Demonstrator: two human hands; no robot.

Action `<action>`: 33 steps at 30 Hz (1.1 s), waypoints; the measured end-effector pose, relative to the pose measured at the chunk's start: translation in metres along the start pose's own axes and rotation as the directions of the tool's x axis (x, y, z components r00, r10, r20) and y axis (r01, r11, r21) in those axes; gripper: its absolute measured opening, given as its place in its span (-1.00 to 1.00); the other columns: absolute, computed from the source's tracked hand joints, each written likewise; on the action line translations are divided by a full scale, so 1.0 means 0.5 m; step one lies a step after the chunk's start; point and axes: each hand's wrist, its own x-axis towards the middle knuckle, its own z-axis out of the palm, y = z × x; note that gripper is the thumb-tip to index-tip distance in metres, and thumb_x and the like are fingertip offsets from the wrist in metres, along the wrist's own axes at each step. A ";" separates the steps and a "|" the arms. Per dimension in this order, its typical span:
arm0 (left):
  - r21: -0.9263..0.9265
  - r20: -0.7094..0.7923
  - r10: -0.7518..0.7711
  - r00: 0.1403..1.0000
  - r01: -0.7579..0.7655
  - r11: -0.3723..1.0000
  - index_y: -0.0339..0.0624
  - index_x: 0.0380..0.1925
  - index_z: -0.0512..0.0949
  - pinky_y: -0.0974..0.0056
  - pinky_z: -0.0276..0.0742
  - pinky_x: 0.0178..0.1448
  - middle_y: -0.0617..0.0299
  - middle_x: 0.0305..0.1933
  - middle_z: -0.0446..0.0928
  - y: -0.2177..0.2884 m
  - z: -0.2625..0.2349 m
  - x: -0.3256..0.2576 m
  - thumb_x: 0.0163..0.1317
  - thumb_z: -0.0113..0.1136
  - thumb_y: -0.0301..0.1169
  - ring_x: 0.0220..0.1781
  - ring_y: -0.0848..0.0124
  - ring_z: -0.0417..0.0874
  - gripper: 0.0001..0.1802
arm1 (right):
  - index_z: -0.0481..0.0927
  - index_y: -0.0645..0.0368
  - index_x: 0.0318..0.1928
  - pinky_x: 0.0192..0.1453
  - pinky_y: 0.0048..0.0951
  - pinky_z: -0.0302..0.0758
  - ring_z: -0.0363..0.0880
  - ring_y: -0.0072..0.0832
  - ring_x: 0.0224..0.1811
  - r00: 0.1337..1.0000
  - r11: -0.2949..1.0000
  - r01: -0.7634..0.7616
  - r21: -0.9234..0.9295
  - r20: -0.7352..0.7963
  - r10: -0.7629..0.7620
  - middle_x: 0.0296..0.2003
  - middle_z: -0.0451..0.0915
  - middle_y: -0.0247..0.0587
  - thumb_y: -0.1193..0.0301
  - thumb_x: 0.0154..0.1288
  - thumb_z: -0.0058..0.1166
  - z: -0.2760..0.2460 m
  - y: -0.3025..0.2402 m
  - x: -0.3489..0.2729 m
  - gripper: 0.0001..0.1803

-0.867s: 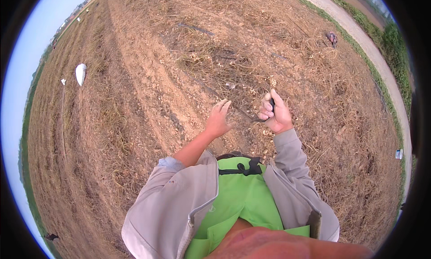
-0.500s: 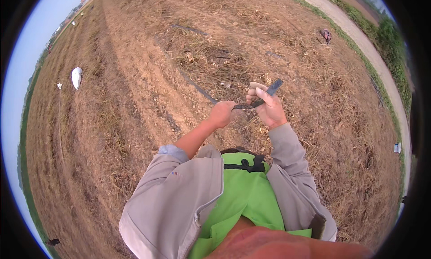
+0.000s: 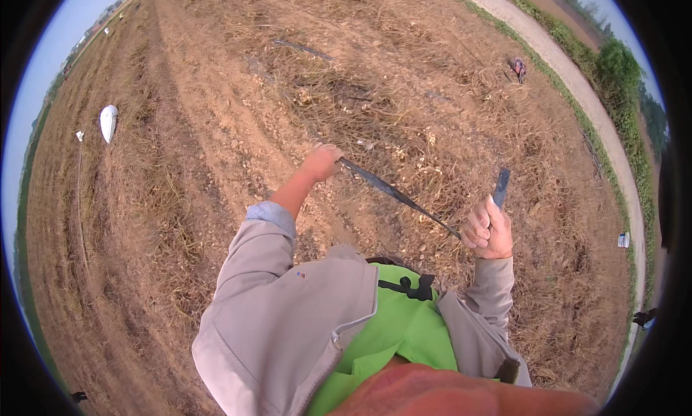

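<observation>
Grey jacket sleeves (image 3: 288, 322) and a bright green vest (image 3: 396, 329) fill the lower middle of the frame, and from them both forearms reach up into the picture. Compared with half a second before, the two hands have moved clearly apart: then they were almost together, now the dark flat strip (image 3: 396, 195) is stretched tight in a straight line between them, so the pulling seems well under way. The right hand (image 3: 489, 230), right of centre, is closed in a fist around the strip, with a short free end standing up above the knuckles (image 3: 501, 188). The left hand (image 3: 321, 162), just above centre and farther out, is also closed on the other part of the strip, arm almost straight. Under and beyond the hands lies dry brown soil with straw and plant remains (image 3: 375, 106). At the upper left a white sack (image 3: 108, 122) lies on the ground, and at the upper right a pale dirt road (image 3: 577, 77) runs beside green bushes (image 3: 620, 63).
</observation>
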 end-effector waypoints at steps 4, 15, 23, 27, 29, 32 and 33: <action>0.206 0.050 0.000 0.999 -0.011 0.978 -0.07 -0.35 0.59 -0.01 0.46 0.16 0.07 -0.29 0.64 -0.088 -0.029 0.022 0.19 0.12 -0.22 -0.10 0.04 0.66 -0.80 | 0.37 0.10 -0.53 -0.65 -0.52 0.19 0.19 -0.61 -0.76 0.998 0.963 -0.008 -0.268 -0.069 -0.011 -0.74 0.25 -0.41 0.05 0.56 -0.13 0.000 0.002 -0.020 -0.48; -0.261 -0.240 -0.736 0.633 0.688 0.677 -0.25 -0.33 0.63 -0.10 0.53 -0.11 -0.23 -0.38 0.60 0.262 -0.223 -0.059 0.33 -0.04 -0.15 -0.25 -0.16 0.65 -0.61 | 0.69 0.23 -0.16 -0.48 -0.54 0.31 0.27 -0.65 -0.62 0.987 0.730 -0.150 -0.667 -0.059 0.149 -0.55 0.57 -0.35 -0.13 0.51 -0.15 -0.021 0.172 0.247 -0.36; -0.454 -0.257 -0.737 0.625 0.595 0.663 -0.28 -0.33 0.57 0.00 0.57 -0.17 -0.14 -0.44 0.62 0.553 -0.226 -0.030 0.34 0.08 -0.30 -0.32 -0.06 0.67 -0.75 | 0.62 -0.08 -0.42 -0.60 -0.52 0.06 0.16 -0.65 -0.69 0.931 0.938 -0.318 -0.134 0.141 0.336 -0.65 0.37 -0.56 -0.28 0.40 -0.10 0.066 0.217 0.284 -0.41; -0.229 -0.358 -0.608 0.709 0.565 0.793 -0.28 -0.24 0.56 -0.03 0.57 -0.14 -0.10 -0.39 0.62 0.553 -0.225 -0.031 0.32 0.11 -0.35 -0.29 -0.08 0.66 -0.80 | 0.57 -0.02 -0.40 -0.43 -0.54 0.34 0.41 -0.63 -0.52 0.900 0.924 -0.378 -0.055 0.214 0.381 -0.45 0.56 -0.41 -0.11 0.45 -0.01 0.067 0.197 0.279 -0.53; -0.198 -0.334 -0.487 0.807 0.445 0.873 -0.32 -0.17 0.52 -0.04 0.55 -0.05 -0.17 -0.17 0.57 0.538 -0.200 -0.028 0.30 0.12 -0.40 -0.16 -0.12 0.62 -0.79 | 0.55 0.04 -0.37 -0.23 -0.50 0.51 0.53 -0.59 -0.35 0.965 0.972 -0.230 0.048 0.136 0.222 -0.29 0.64 -0.28 -0.01 0.47 0.03 0.064 0.201 0.283 -0.58; -0.190 -0.300 -0.366 0.881 0.320 0.928 -0.34 -0.02 0.43 -0.01 0.54 0.04 -0.20 0.07 0.45 0.510 -0.149 -0.040 0.23 0.18 -0.45 -0.02 -0.14 0.57 -0.66 | 0.48 0.11 -0.38 0.12 -0.33 0.51 0.58 -0.47 -0.14 0.999 0.999 -0.037 0.020 -0.004 0.037 -0.10 0.65 -0.15 0.13 0.55 -0.05 0.053 0.201 0.288 -0.62; -0.301 -0.305 -0.383 0.872 0.293 0.907 -0.33 -0.01 0.42 0.00 0.54 0.05 -0.18 0.06 0.45 0.496 -0.134 -0.049 0.19 0.21 -0.46 -0.03 -0.13 0.57 -0.63 | 0.47 0.11 -0.39 0.12 -0.32 0.51 0.58 -0.45 -0.15 0.995 1.000 0.016 0.014 -0.099 -0.014 -0.10 0.65 -0.15 0.15 0.56 -0.08 0.051 0.201 0.288 -0.62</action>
